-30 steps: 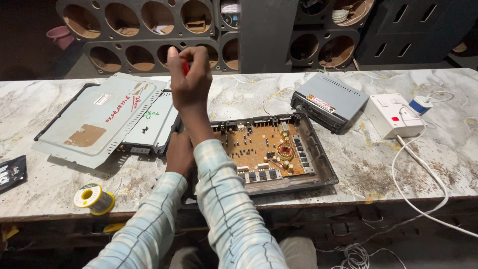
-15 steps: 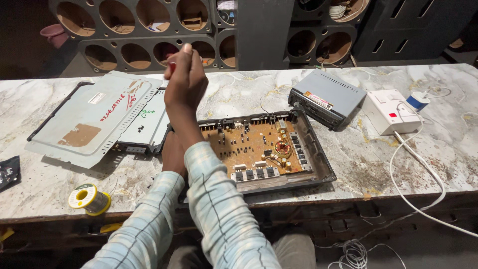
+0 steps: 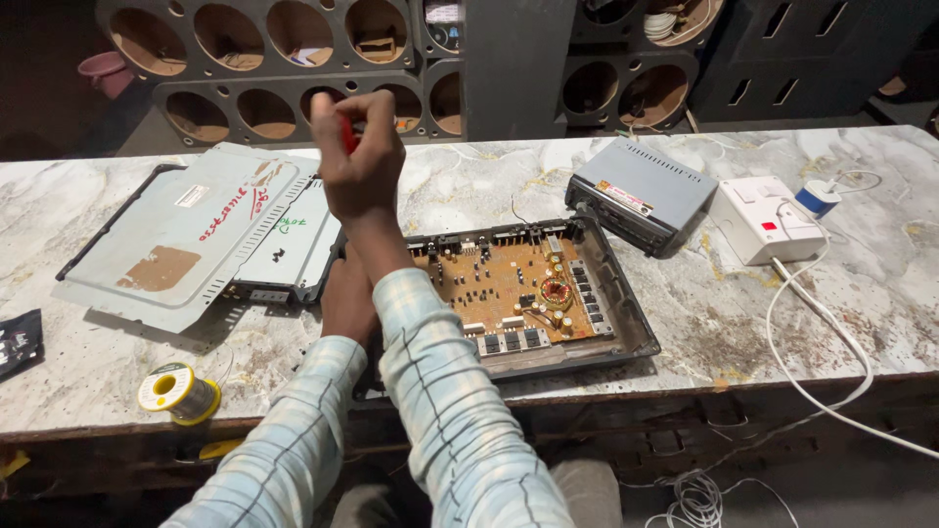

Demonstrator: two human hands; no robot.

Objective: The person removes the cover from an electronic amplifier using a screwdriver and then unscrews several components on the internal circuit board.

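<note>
Right hand (image 3: pixel 362 166) raised above the bench, fingers closed on a red-handled tool (image 3: pixel 347 132), shaft hidden. The open circuit board (image 3: pixel 509 288) lies just below and right of it, long axis left to right. Left hand (image 3: pixel 347 298) rests at the board's left edge, mostly hidden; grip unclear.

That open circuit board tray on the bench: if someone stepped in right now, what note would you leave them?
Right hand: raised above the bench, closed on a red-handled tool.
Left hand: low at the left edge of the circuit board tray, mostly hidden by the right forearm.
Done: the tray's board lies exposed; grey metal covers lie to its left.
Nearby: solder spool, grey box unit, white socket box.
Left: cannot tell from this view.
</note>
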